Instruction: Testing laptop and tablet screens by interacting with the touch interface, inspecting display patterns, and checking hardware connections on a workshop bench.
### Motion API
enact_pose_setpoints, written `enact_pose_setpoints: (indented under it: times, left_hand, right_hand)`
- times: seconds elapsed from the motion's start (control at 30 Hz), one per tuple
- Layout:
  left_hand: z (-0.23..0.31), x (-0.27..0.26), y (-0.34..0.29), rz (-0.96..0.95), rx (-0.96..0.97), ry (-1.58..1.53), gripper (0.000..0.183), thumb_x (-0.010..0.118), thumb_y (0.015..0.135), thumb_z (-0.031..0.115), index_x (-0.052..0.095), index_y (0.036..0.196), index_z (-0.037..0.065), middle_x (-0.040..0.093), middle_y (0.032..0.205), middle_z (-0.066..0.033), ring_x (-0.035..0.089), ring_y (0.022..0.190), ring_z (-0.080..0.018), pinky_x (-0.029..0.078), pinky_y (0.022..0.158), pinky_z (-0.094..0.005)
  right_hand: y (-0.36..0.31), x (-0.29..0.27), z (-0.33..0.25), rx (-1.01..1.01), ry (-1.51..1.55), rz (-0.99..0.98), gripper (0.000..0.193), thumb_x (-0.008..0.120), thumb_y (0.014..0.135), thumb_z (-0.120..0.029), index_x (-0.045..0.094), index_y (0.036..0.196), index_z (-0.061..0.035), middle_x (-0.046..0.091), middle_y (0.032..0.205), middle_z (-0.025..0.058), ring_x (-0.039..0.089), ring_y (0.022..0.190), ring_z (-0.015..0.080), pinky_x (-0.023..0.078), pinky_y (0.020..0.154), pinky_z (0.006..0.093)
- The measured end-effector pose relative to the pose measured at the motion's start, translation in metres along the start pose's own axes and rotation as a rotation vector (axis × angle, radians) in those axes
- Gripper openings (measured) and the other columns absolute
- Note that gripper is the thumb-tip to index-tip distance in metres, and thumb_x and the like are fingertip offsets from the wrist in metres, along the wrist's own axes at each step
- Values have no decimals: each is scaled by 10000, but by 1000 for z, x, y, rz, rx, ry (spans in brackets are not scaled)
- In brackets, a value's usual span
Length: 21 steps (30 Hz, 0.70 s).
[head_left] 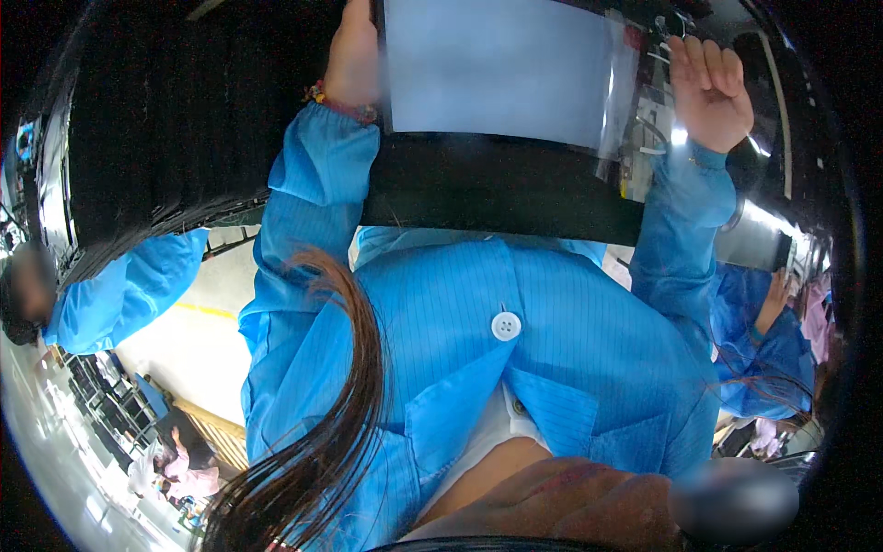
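Observation:
A flat panel (501,69) with a pale blue-white face and a dark border lies at the top of the view. Clear plastic film (612,92) runs along its right side. My left hand (354,55) is at the panel's left edge; its fingers are cut off or hidden, so its grip does not show. To the right of the film, my right hand (710,87) is raised with its fingers curled together. Anything inside those fingers is hidden. Both my arms wear blue sleeves.
A black table edge (497,184) lies between the panel and my body. Dark ribbed material (175,120) fills the upper left. A person in blue (129,285) is at the left, another person's blue sleeve (768,340) at the right. Metal equipment (773,230) stands beyond my right arm.

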<state>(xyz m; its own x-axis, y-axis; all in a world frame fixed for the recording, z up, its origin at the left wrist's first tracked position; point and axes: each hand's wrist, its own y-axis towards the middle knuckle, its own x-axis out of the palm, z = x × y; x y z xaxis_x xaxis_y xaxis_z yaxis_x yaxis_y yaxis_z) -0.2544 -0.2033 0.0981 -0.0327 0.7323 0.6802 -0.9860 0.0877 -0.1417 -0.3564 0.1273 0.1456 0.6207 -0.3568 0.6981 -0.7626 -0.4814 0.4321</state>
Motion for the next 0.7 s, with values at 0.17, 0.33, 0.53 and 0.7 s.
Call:
enact_pose_setpoints:
  times: [0.17, 0.33, 0.53, 0.7]
  left_hand:
    - [2, 9, 0, 54, 55, 6, 663, 257, 899, 607, 573, 1099, 59, 624, 1024, -91, 582, 948, -229, 457, 846, -345]
    - [-2, -10, 0, -117, 43, -132, 595, 271, 928, 532, 570, 1092, 45, 632, 1000, -98, 594, 922, -225, 455, 853, -347]
    - [-7, -7, -13, 198, 216, 655, 392, 562, 817, 289, 531, 1156, 94, 583, 1050, -86, 560, 962, -202, 456, 840, -386]
    - [-13, -17, -2, 299, 232, 428, 366, 564, 818, 326, 558, 1097, 89, 598, 1010, -58, 569, 928, -194, 438, 842, -358]
  right_hand:
    - [-6, 19, 17, -82, -471, -93, 62, 466, 655, -53, 426, 686, -88, 418, 697, 39, 384, 690, 187, 315, 766, 360]
    - [-13, 37, 29, -113, -753, -333, 128, 384, 615, 28, 460, 686, -46, 490, 686, 77, 449, 654, 188, 364, 676, 324]
    - [-15, 34, 40, -77, -823, -377, 139, 391, 648, 25, 502, 723, -14, 516, 713, 89, 481, 681, 186, 393, 664, 310]
    - [-19, 37, 30, -137, -729, -229, 107, 401, 644, 17, 482, 699, -27, 500, 698, 78, 455, 654, 178, 368, 645, 311]
